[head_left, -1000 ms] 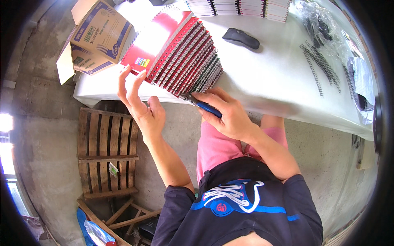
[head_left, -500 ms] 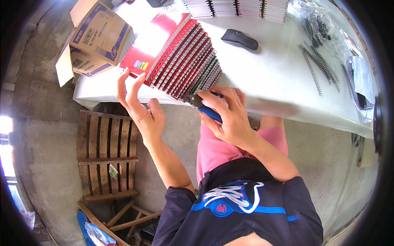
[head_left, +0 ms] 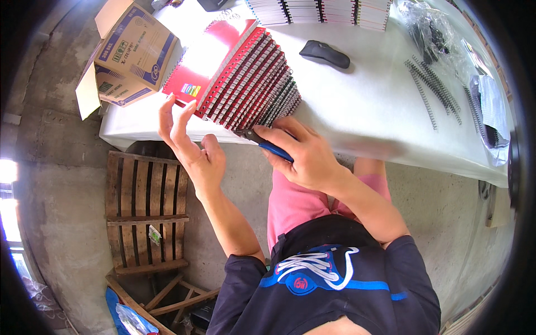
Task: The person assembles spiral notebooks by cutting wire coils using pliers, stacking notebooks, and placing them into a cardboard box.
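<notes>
A stack of red spiral notebooks (head_left: pixel 215 56) lies at the table's near edge, its coil-bound side facing me. My right hand (head_left: pixel 314 159) grips a pair of pliers (head_left: pixel 276 151) with blue handles. Their dark jaws are at the lower front corner of the stack, by the ends of the coils; whether they bite on a wire is too small to tell. My left hand (head_left: pixel 195 159) has its fingers apart, with the fingertips at the stack's near left corner and nothing held.
The white-covered table (head_left: pixel 368 106) carries a black computer mouse (head_left: pixel 325 54), loose black coils (head_left: pixel 438 89) and more bound books (head_left: pixel 335 12) behind. An open cardboard box (head_left: pixel 134 58) stands left of the stack. A wooden pallet (head_left: pixel 148 212) is at the lower left.
My right hand and the pliers have shifted slightly left along the lower edge of the stack. My left hand has hardly moved.
</notes>
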### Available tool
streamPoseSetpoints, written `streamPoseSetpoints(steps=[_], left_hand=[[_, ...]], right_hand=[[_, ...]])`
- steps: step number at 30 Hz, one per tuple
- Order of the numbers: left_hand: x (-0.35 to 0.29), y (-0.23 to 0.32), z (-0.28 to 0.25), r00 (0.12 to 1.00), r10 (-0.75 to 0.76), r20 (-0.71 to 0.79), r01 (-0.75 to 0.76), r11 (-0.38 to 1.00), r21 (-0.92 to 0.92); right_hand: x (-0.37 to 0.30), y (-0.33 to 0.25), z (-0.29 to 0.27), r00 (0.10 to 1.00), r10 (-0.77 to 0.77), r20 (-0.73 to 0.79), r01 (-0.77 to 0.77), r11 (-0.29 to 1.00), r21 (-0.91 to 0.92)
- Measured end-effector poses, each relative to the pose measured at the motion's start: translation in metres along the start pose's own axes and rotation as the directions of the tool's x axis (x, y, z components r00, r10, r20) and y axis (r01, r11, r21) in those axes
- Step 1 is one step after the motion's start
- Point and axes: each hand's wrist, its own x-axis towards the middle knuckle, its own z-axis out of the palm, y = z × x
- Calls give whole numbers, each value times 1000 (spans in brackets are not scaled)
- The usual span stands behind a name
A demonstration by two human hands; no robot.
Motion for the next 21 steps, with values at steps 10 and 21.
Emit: streamPoseSetpoints(steps=[10,21], left_hand=[[1,1,-1,1000,7,16,-7,1000,14],[4,4,0,1000,-9,-27,9,1000,-14]], right_hand=[[-4,-12,-5,986,165,-6,-163,978,131],[3,-2,-5,993,-111,-46,93,954,-286]])
